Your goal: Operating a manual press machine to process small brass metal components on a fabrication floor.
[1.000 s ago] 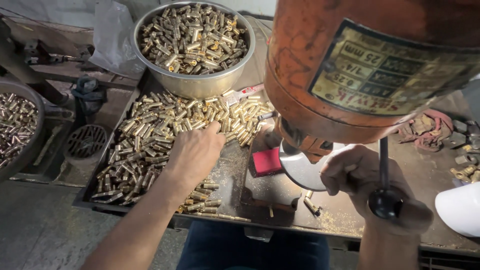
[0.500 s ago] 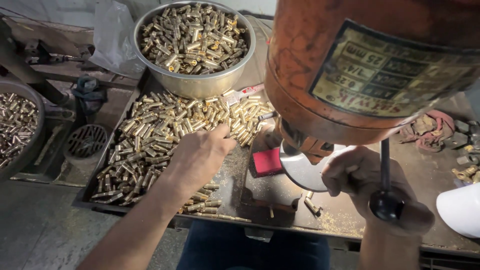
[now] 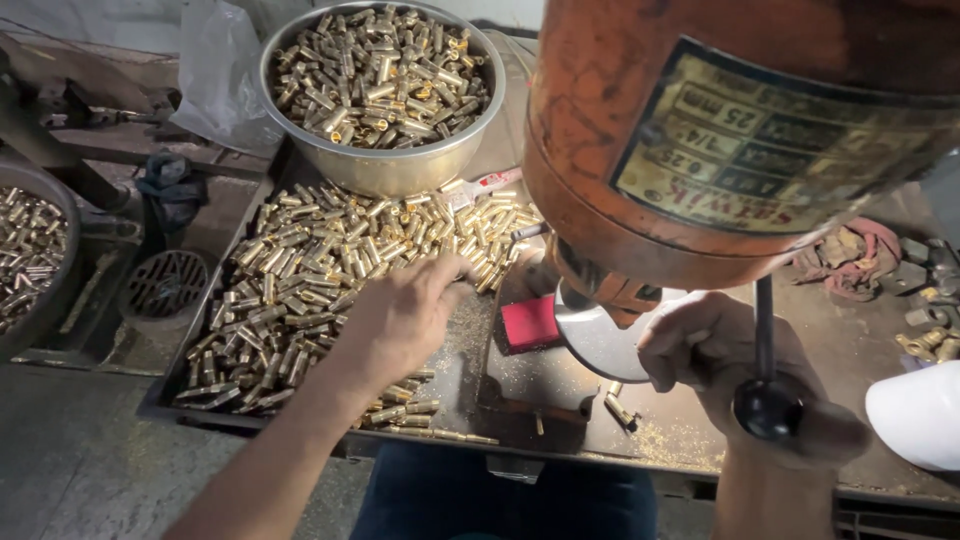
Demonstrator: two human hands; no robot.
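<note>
My left hand (image 3: 400, 315) rests on the right edge of a heap of small brass pieces (image 3: 310, 270) spread over a dark metal tray (image 3: 160, 405), fingers curled toward the pieces near the machine; whether it grips one is hidden. My right hand (image 3: 725, 365) is closed around a black lever (image 3: 765, 330) ending in a round black knob (image 3: 768, 407). An orange drill-press head (image 3: 720, 130) with a worn plate fills the upper right. Below it sit a round metal table (image 3: 600, 340) and a red block (image 3: 530, 323).
A steel bowl (image 3: 385, 165) full of brass pieces stands at the tray's far end. Another bowl of brass pieces (image 3: 25, 250) sits at the left edge. A plastic bag (image 3: 220, 70), a round grate (image 3: 165, 283), rags (image 3: 855, 255) and a white object (image 3: 920, 415) lie around.
My left hand has slid to the right across the brass pieces, toward the red block and the machine. My right hand stays on the lever.
</note>
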